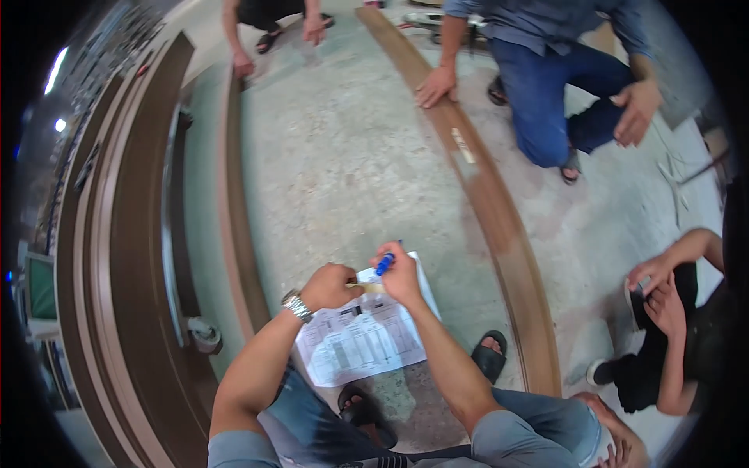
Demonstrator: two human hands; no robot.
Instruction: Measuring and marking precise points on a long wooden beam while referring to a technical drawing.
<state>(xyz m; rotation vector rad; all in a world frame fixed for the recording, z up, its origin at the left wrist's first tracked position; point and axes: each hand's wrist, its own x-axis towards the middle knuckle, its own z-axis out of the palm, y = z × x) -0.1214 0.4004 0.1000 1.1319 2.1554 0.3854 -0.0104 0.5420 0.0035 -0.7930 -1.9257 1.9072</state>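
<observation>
A printed paper sheet (pixel 363 347) with tables and small drawings lies on the floor in front of me, between my feet. Above its far edge my left hand (pixel 331 287), with a metal watch at the wrist, is closed, its fingertips at one end of a small pale yellow strip (pixel 373 288). My right hand (pixel 400 274) grips a blue marker (pixel 385 264) beside the strip's other end. Fingers partly hide the strip, so its full shape is unclear.
Long brown planks flank the paper: one on the left (pixel 238 195), one on the right (pixel 495 210) bearing a pale label (pixel 462 146). Brown boards (pixel 144 234) stand far left. Co-workers' hands touch the left plank's far end (pixel 243 64) and the right plank (pixel 437 86). Another person sits right (pixel 663 304).
</observation>
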